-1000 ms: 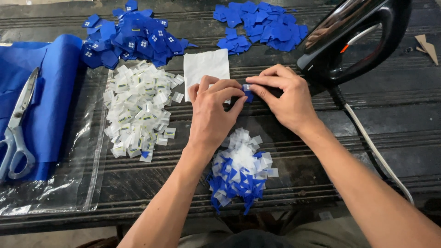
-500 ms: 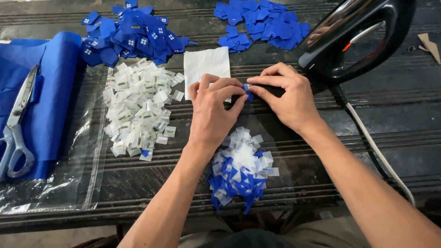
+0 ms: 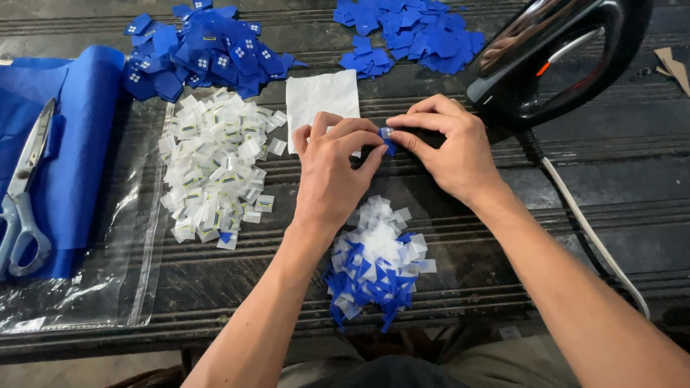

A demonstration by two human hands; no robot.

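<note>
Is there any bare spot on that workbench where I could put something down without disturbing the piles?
Best bare patch: right of the white cord, on the dark table. A smaller one lies near the front edge, between the white label pile and the mixed scrap pile. It is crowded at the back with blue piles, and where the left hand and right hand pinch a blue piece.

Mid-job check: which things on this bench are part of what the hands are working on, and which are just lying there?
In use:
left hand
right hand
small blue piece pinched between both
white sheet
mixed blue-white pile
white label pile

Lying about:
scissors
iron
blue fabric
</note>
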